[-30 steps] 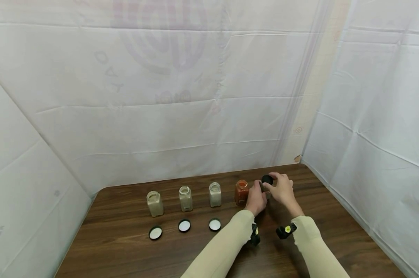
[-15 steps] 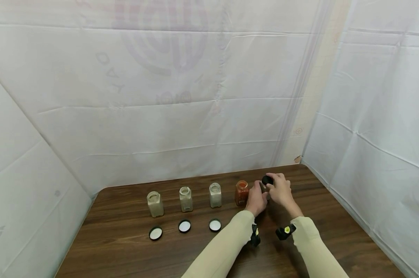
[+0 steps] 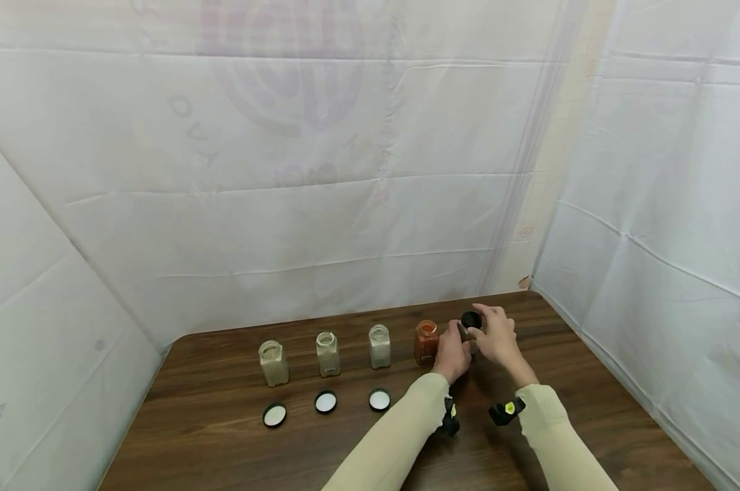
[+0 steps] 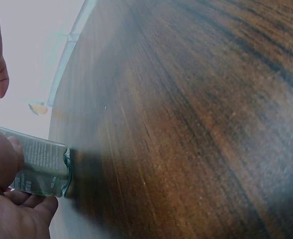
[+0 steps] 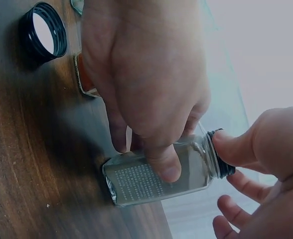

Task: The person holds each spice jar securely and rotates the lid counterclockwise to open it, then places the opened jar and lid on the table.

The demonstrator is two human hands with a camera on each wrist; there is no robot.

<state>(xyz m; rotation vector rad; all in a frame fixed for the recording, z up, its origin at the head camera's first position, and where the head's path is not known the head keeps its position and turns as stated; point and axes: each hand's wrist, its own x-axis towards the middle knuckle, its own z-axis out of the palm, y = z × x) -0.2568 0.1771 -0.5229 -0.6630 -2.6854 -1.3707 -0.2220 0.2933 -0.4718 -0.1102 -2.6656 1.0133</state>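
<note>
My left hand grips a square glass spice jar with greyish contents and fine print on its side. In the right wrist view its thumb lies along the glass. My right hand has thumb and forefinger on the jar's black screw lid, which sits at the mouth. Its other fingers are spread loosely. From the head view the jar is mostly covered by my hands. An uncapped jar of red-orange spice stands just left of my left hand.
Further left stand three uncapped jars of pale powder: a near one, a middle one and a far-left one. Lids lie white side up before them. Another black lid appears near the red jar. White sheeting surrounds the wooden table.
My right hand's fingers shift slightly around the black lid. The left hand keeps its hold on the jar, and the other jars and lids stay put.
</note>
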